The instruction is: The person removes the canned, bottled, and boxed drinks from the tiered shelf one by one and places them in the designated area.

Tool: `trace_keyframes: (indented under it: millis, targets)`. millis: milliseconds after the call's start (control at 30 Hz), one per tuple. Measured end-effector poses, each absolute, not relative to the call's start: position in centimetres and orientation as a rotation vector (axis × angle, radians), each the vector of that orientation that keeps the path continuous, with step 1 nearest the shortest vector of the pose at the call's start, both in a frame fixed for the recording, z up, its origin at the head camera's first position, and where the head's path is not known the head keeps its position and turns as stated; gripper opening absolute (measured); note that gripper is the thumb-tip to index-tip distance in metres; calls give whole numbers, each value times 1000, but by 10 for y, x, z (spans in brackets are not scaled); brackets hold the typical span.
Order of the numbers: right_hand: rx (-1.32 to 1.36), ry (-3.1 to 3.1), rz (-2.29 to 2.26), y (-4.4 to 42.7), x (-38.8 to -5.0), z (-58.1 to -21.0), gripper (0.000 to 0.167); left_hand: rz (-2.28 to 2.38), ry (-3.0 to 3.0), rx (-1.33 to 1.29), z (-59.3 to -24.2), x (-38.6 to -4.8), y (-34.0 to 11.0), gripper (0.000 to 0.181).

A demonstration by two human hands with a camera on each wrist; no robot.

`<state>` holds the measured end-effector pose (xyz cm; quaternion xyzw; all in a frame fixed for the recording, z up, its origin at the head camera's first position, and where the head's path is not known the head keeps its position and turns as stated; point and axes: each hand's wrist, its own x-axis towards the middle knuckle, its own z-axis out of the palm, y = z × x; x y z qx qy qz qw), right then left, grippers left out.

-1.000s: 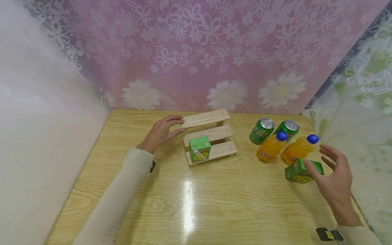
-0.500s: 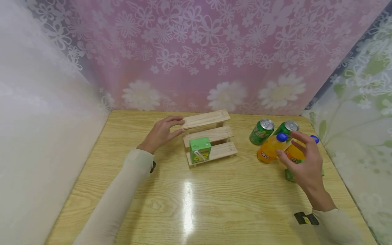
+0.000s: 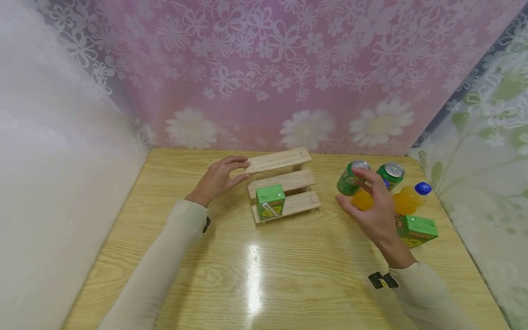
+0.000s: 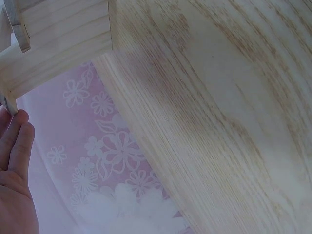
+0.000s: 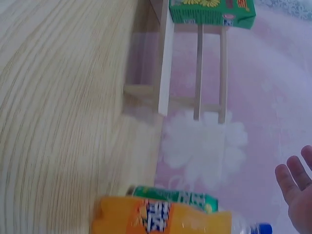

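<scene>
My left hand [image 3: 216,181] holds the left end of a small three-tier wooden rack [image 3: 277,160], fingers at its top shelf and thumb just below. In the left wrist view, the fingertips touch the rack's edge [image 4: 10,105]. A green drink carton [image 3: 270,201] stands on the lowest shelf at the left. My right hand [image 3: 373,208] hovers with fingers spread and nothing held, partly hiding an orange soda bottle [image 3: 362,200]. In the right wrist view, that hand's fingers [image 5: 287,181] are apart from the orange soda bottle [image 5: 185,217].
Behind the right hand stand two green soda cans, one on the left [image 3: 348,181] and one on the right [image 3: 392,172]. Another orange bottle [image 3: 408,200] and a second green carton [image 3: 418,229] are to its right. Flowered cloth [image 3: 255,91] hangs behind the wooden table [image 3: 206,275].
My right hand has moved left, away from the right-hand carton and past one bottle to in front of the other. The left hand stays at the rack.
</scene>
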<state>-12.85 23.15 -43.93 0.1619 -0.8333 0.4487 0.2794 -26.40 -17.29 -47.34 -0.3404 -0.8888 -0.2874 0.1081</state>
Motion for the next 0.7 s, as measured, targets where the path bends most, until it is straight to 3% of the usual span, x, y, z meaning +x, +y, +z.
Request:
trace_keyframes:
  millis: [700]
  targets:
    - [558, -2354, 1419, 163, -156, -460, 70, -828, -2608, -1003, -473, -263, -172, 44]
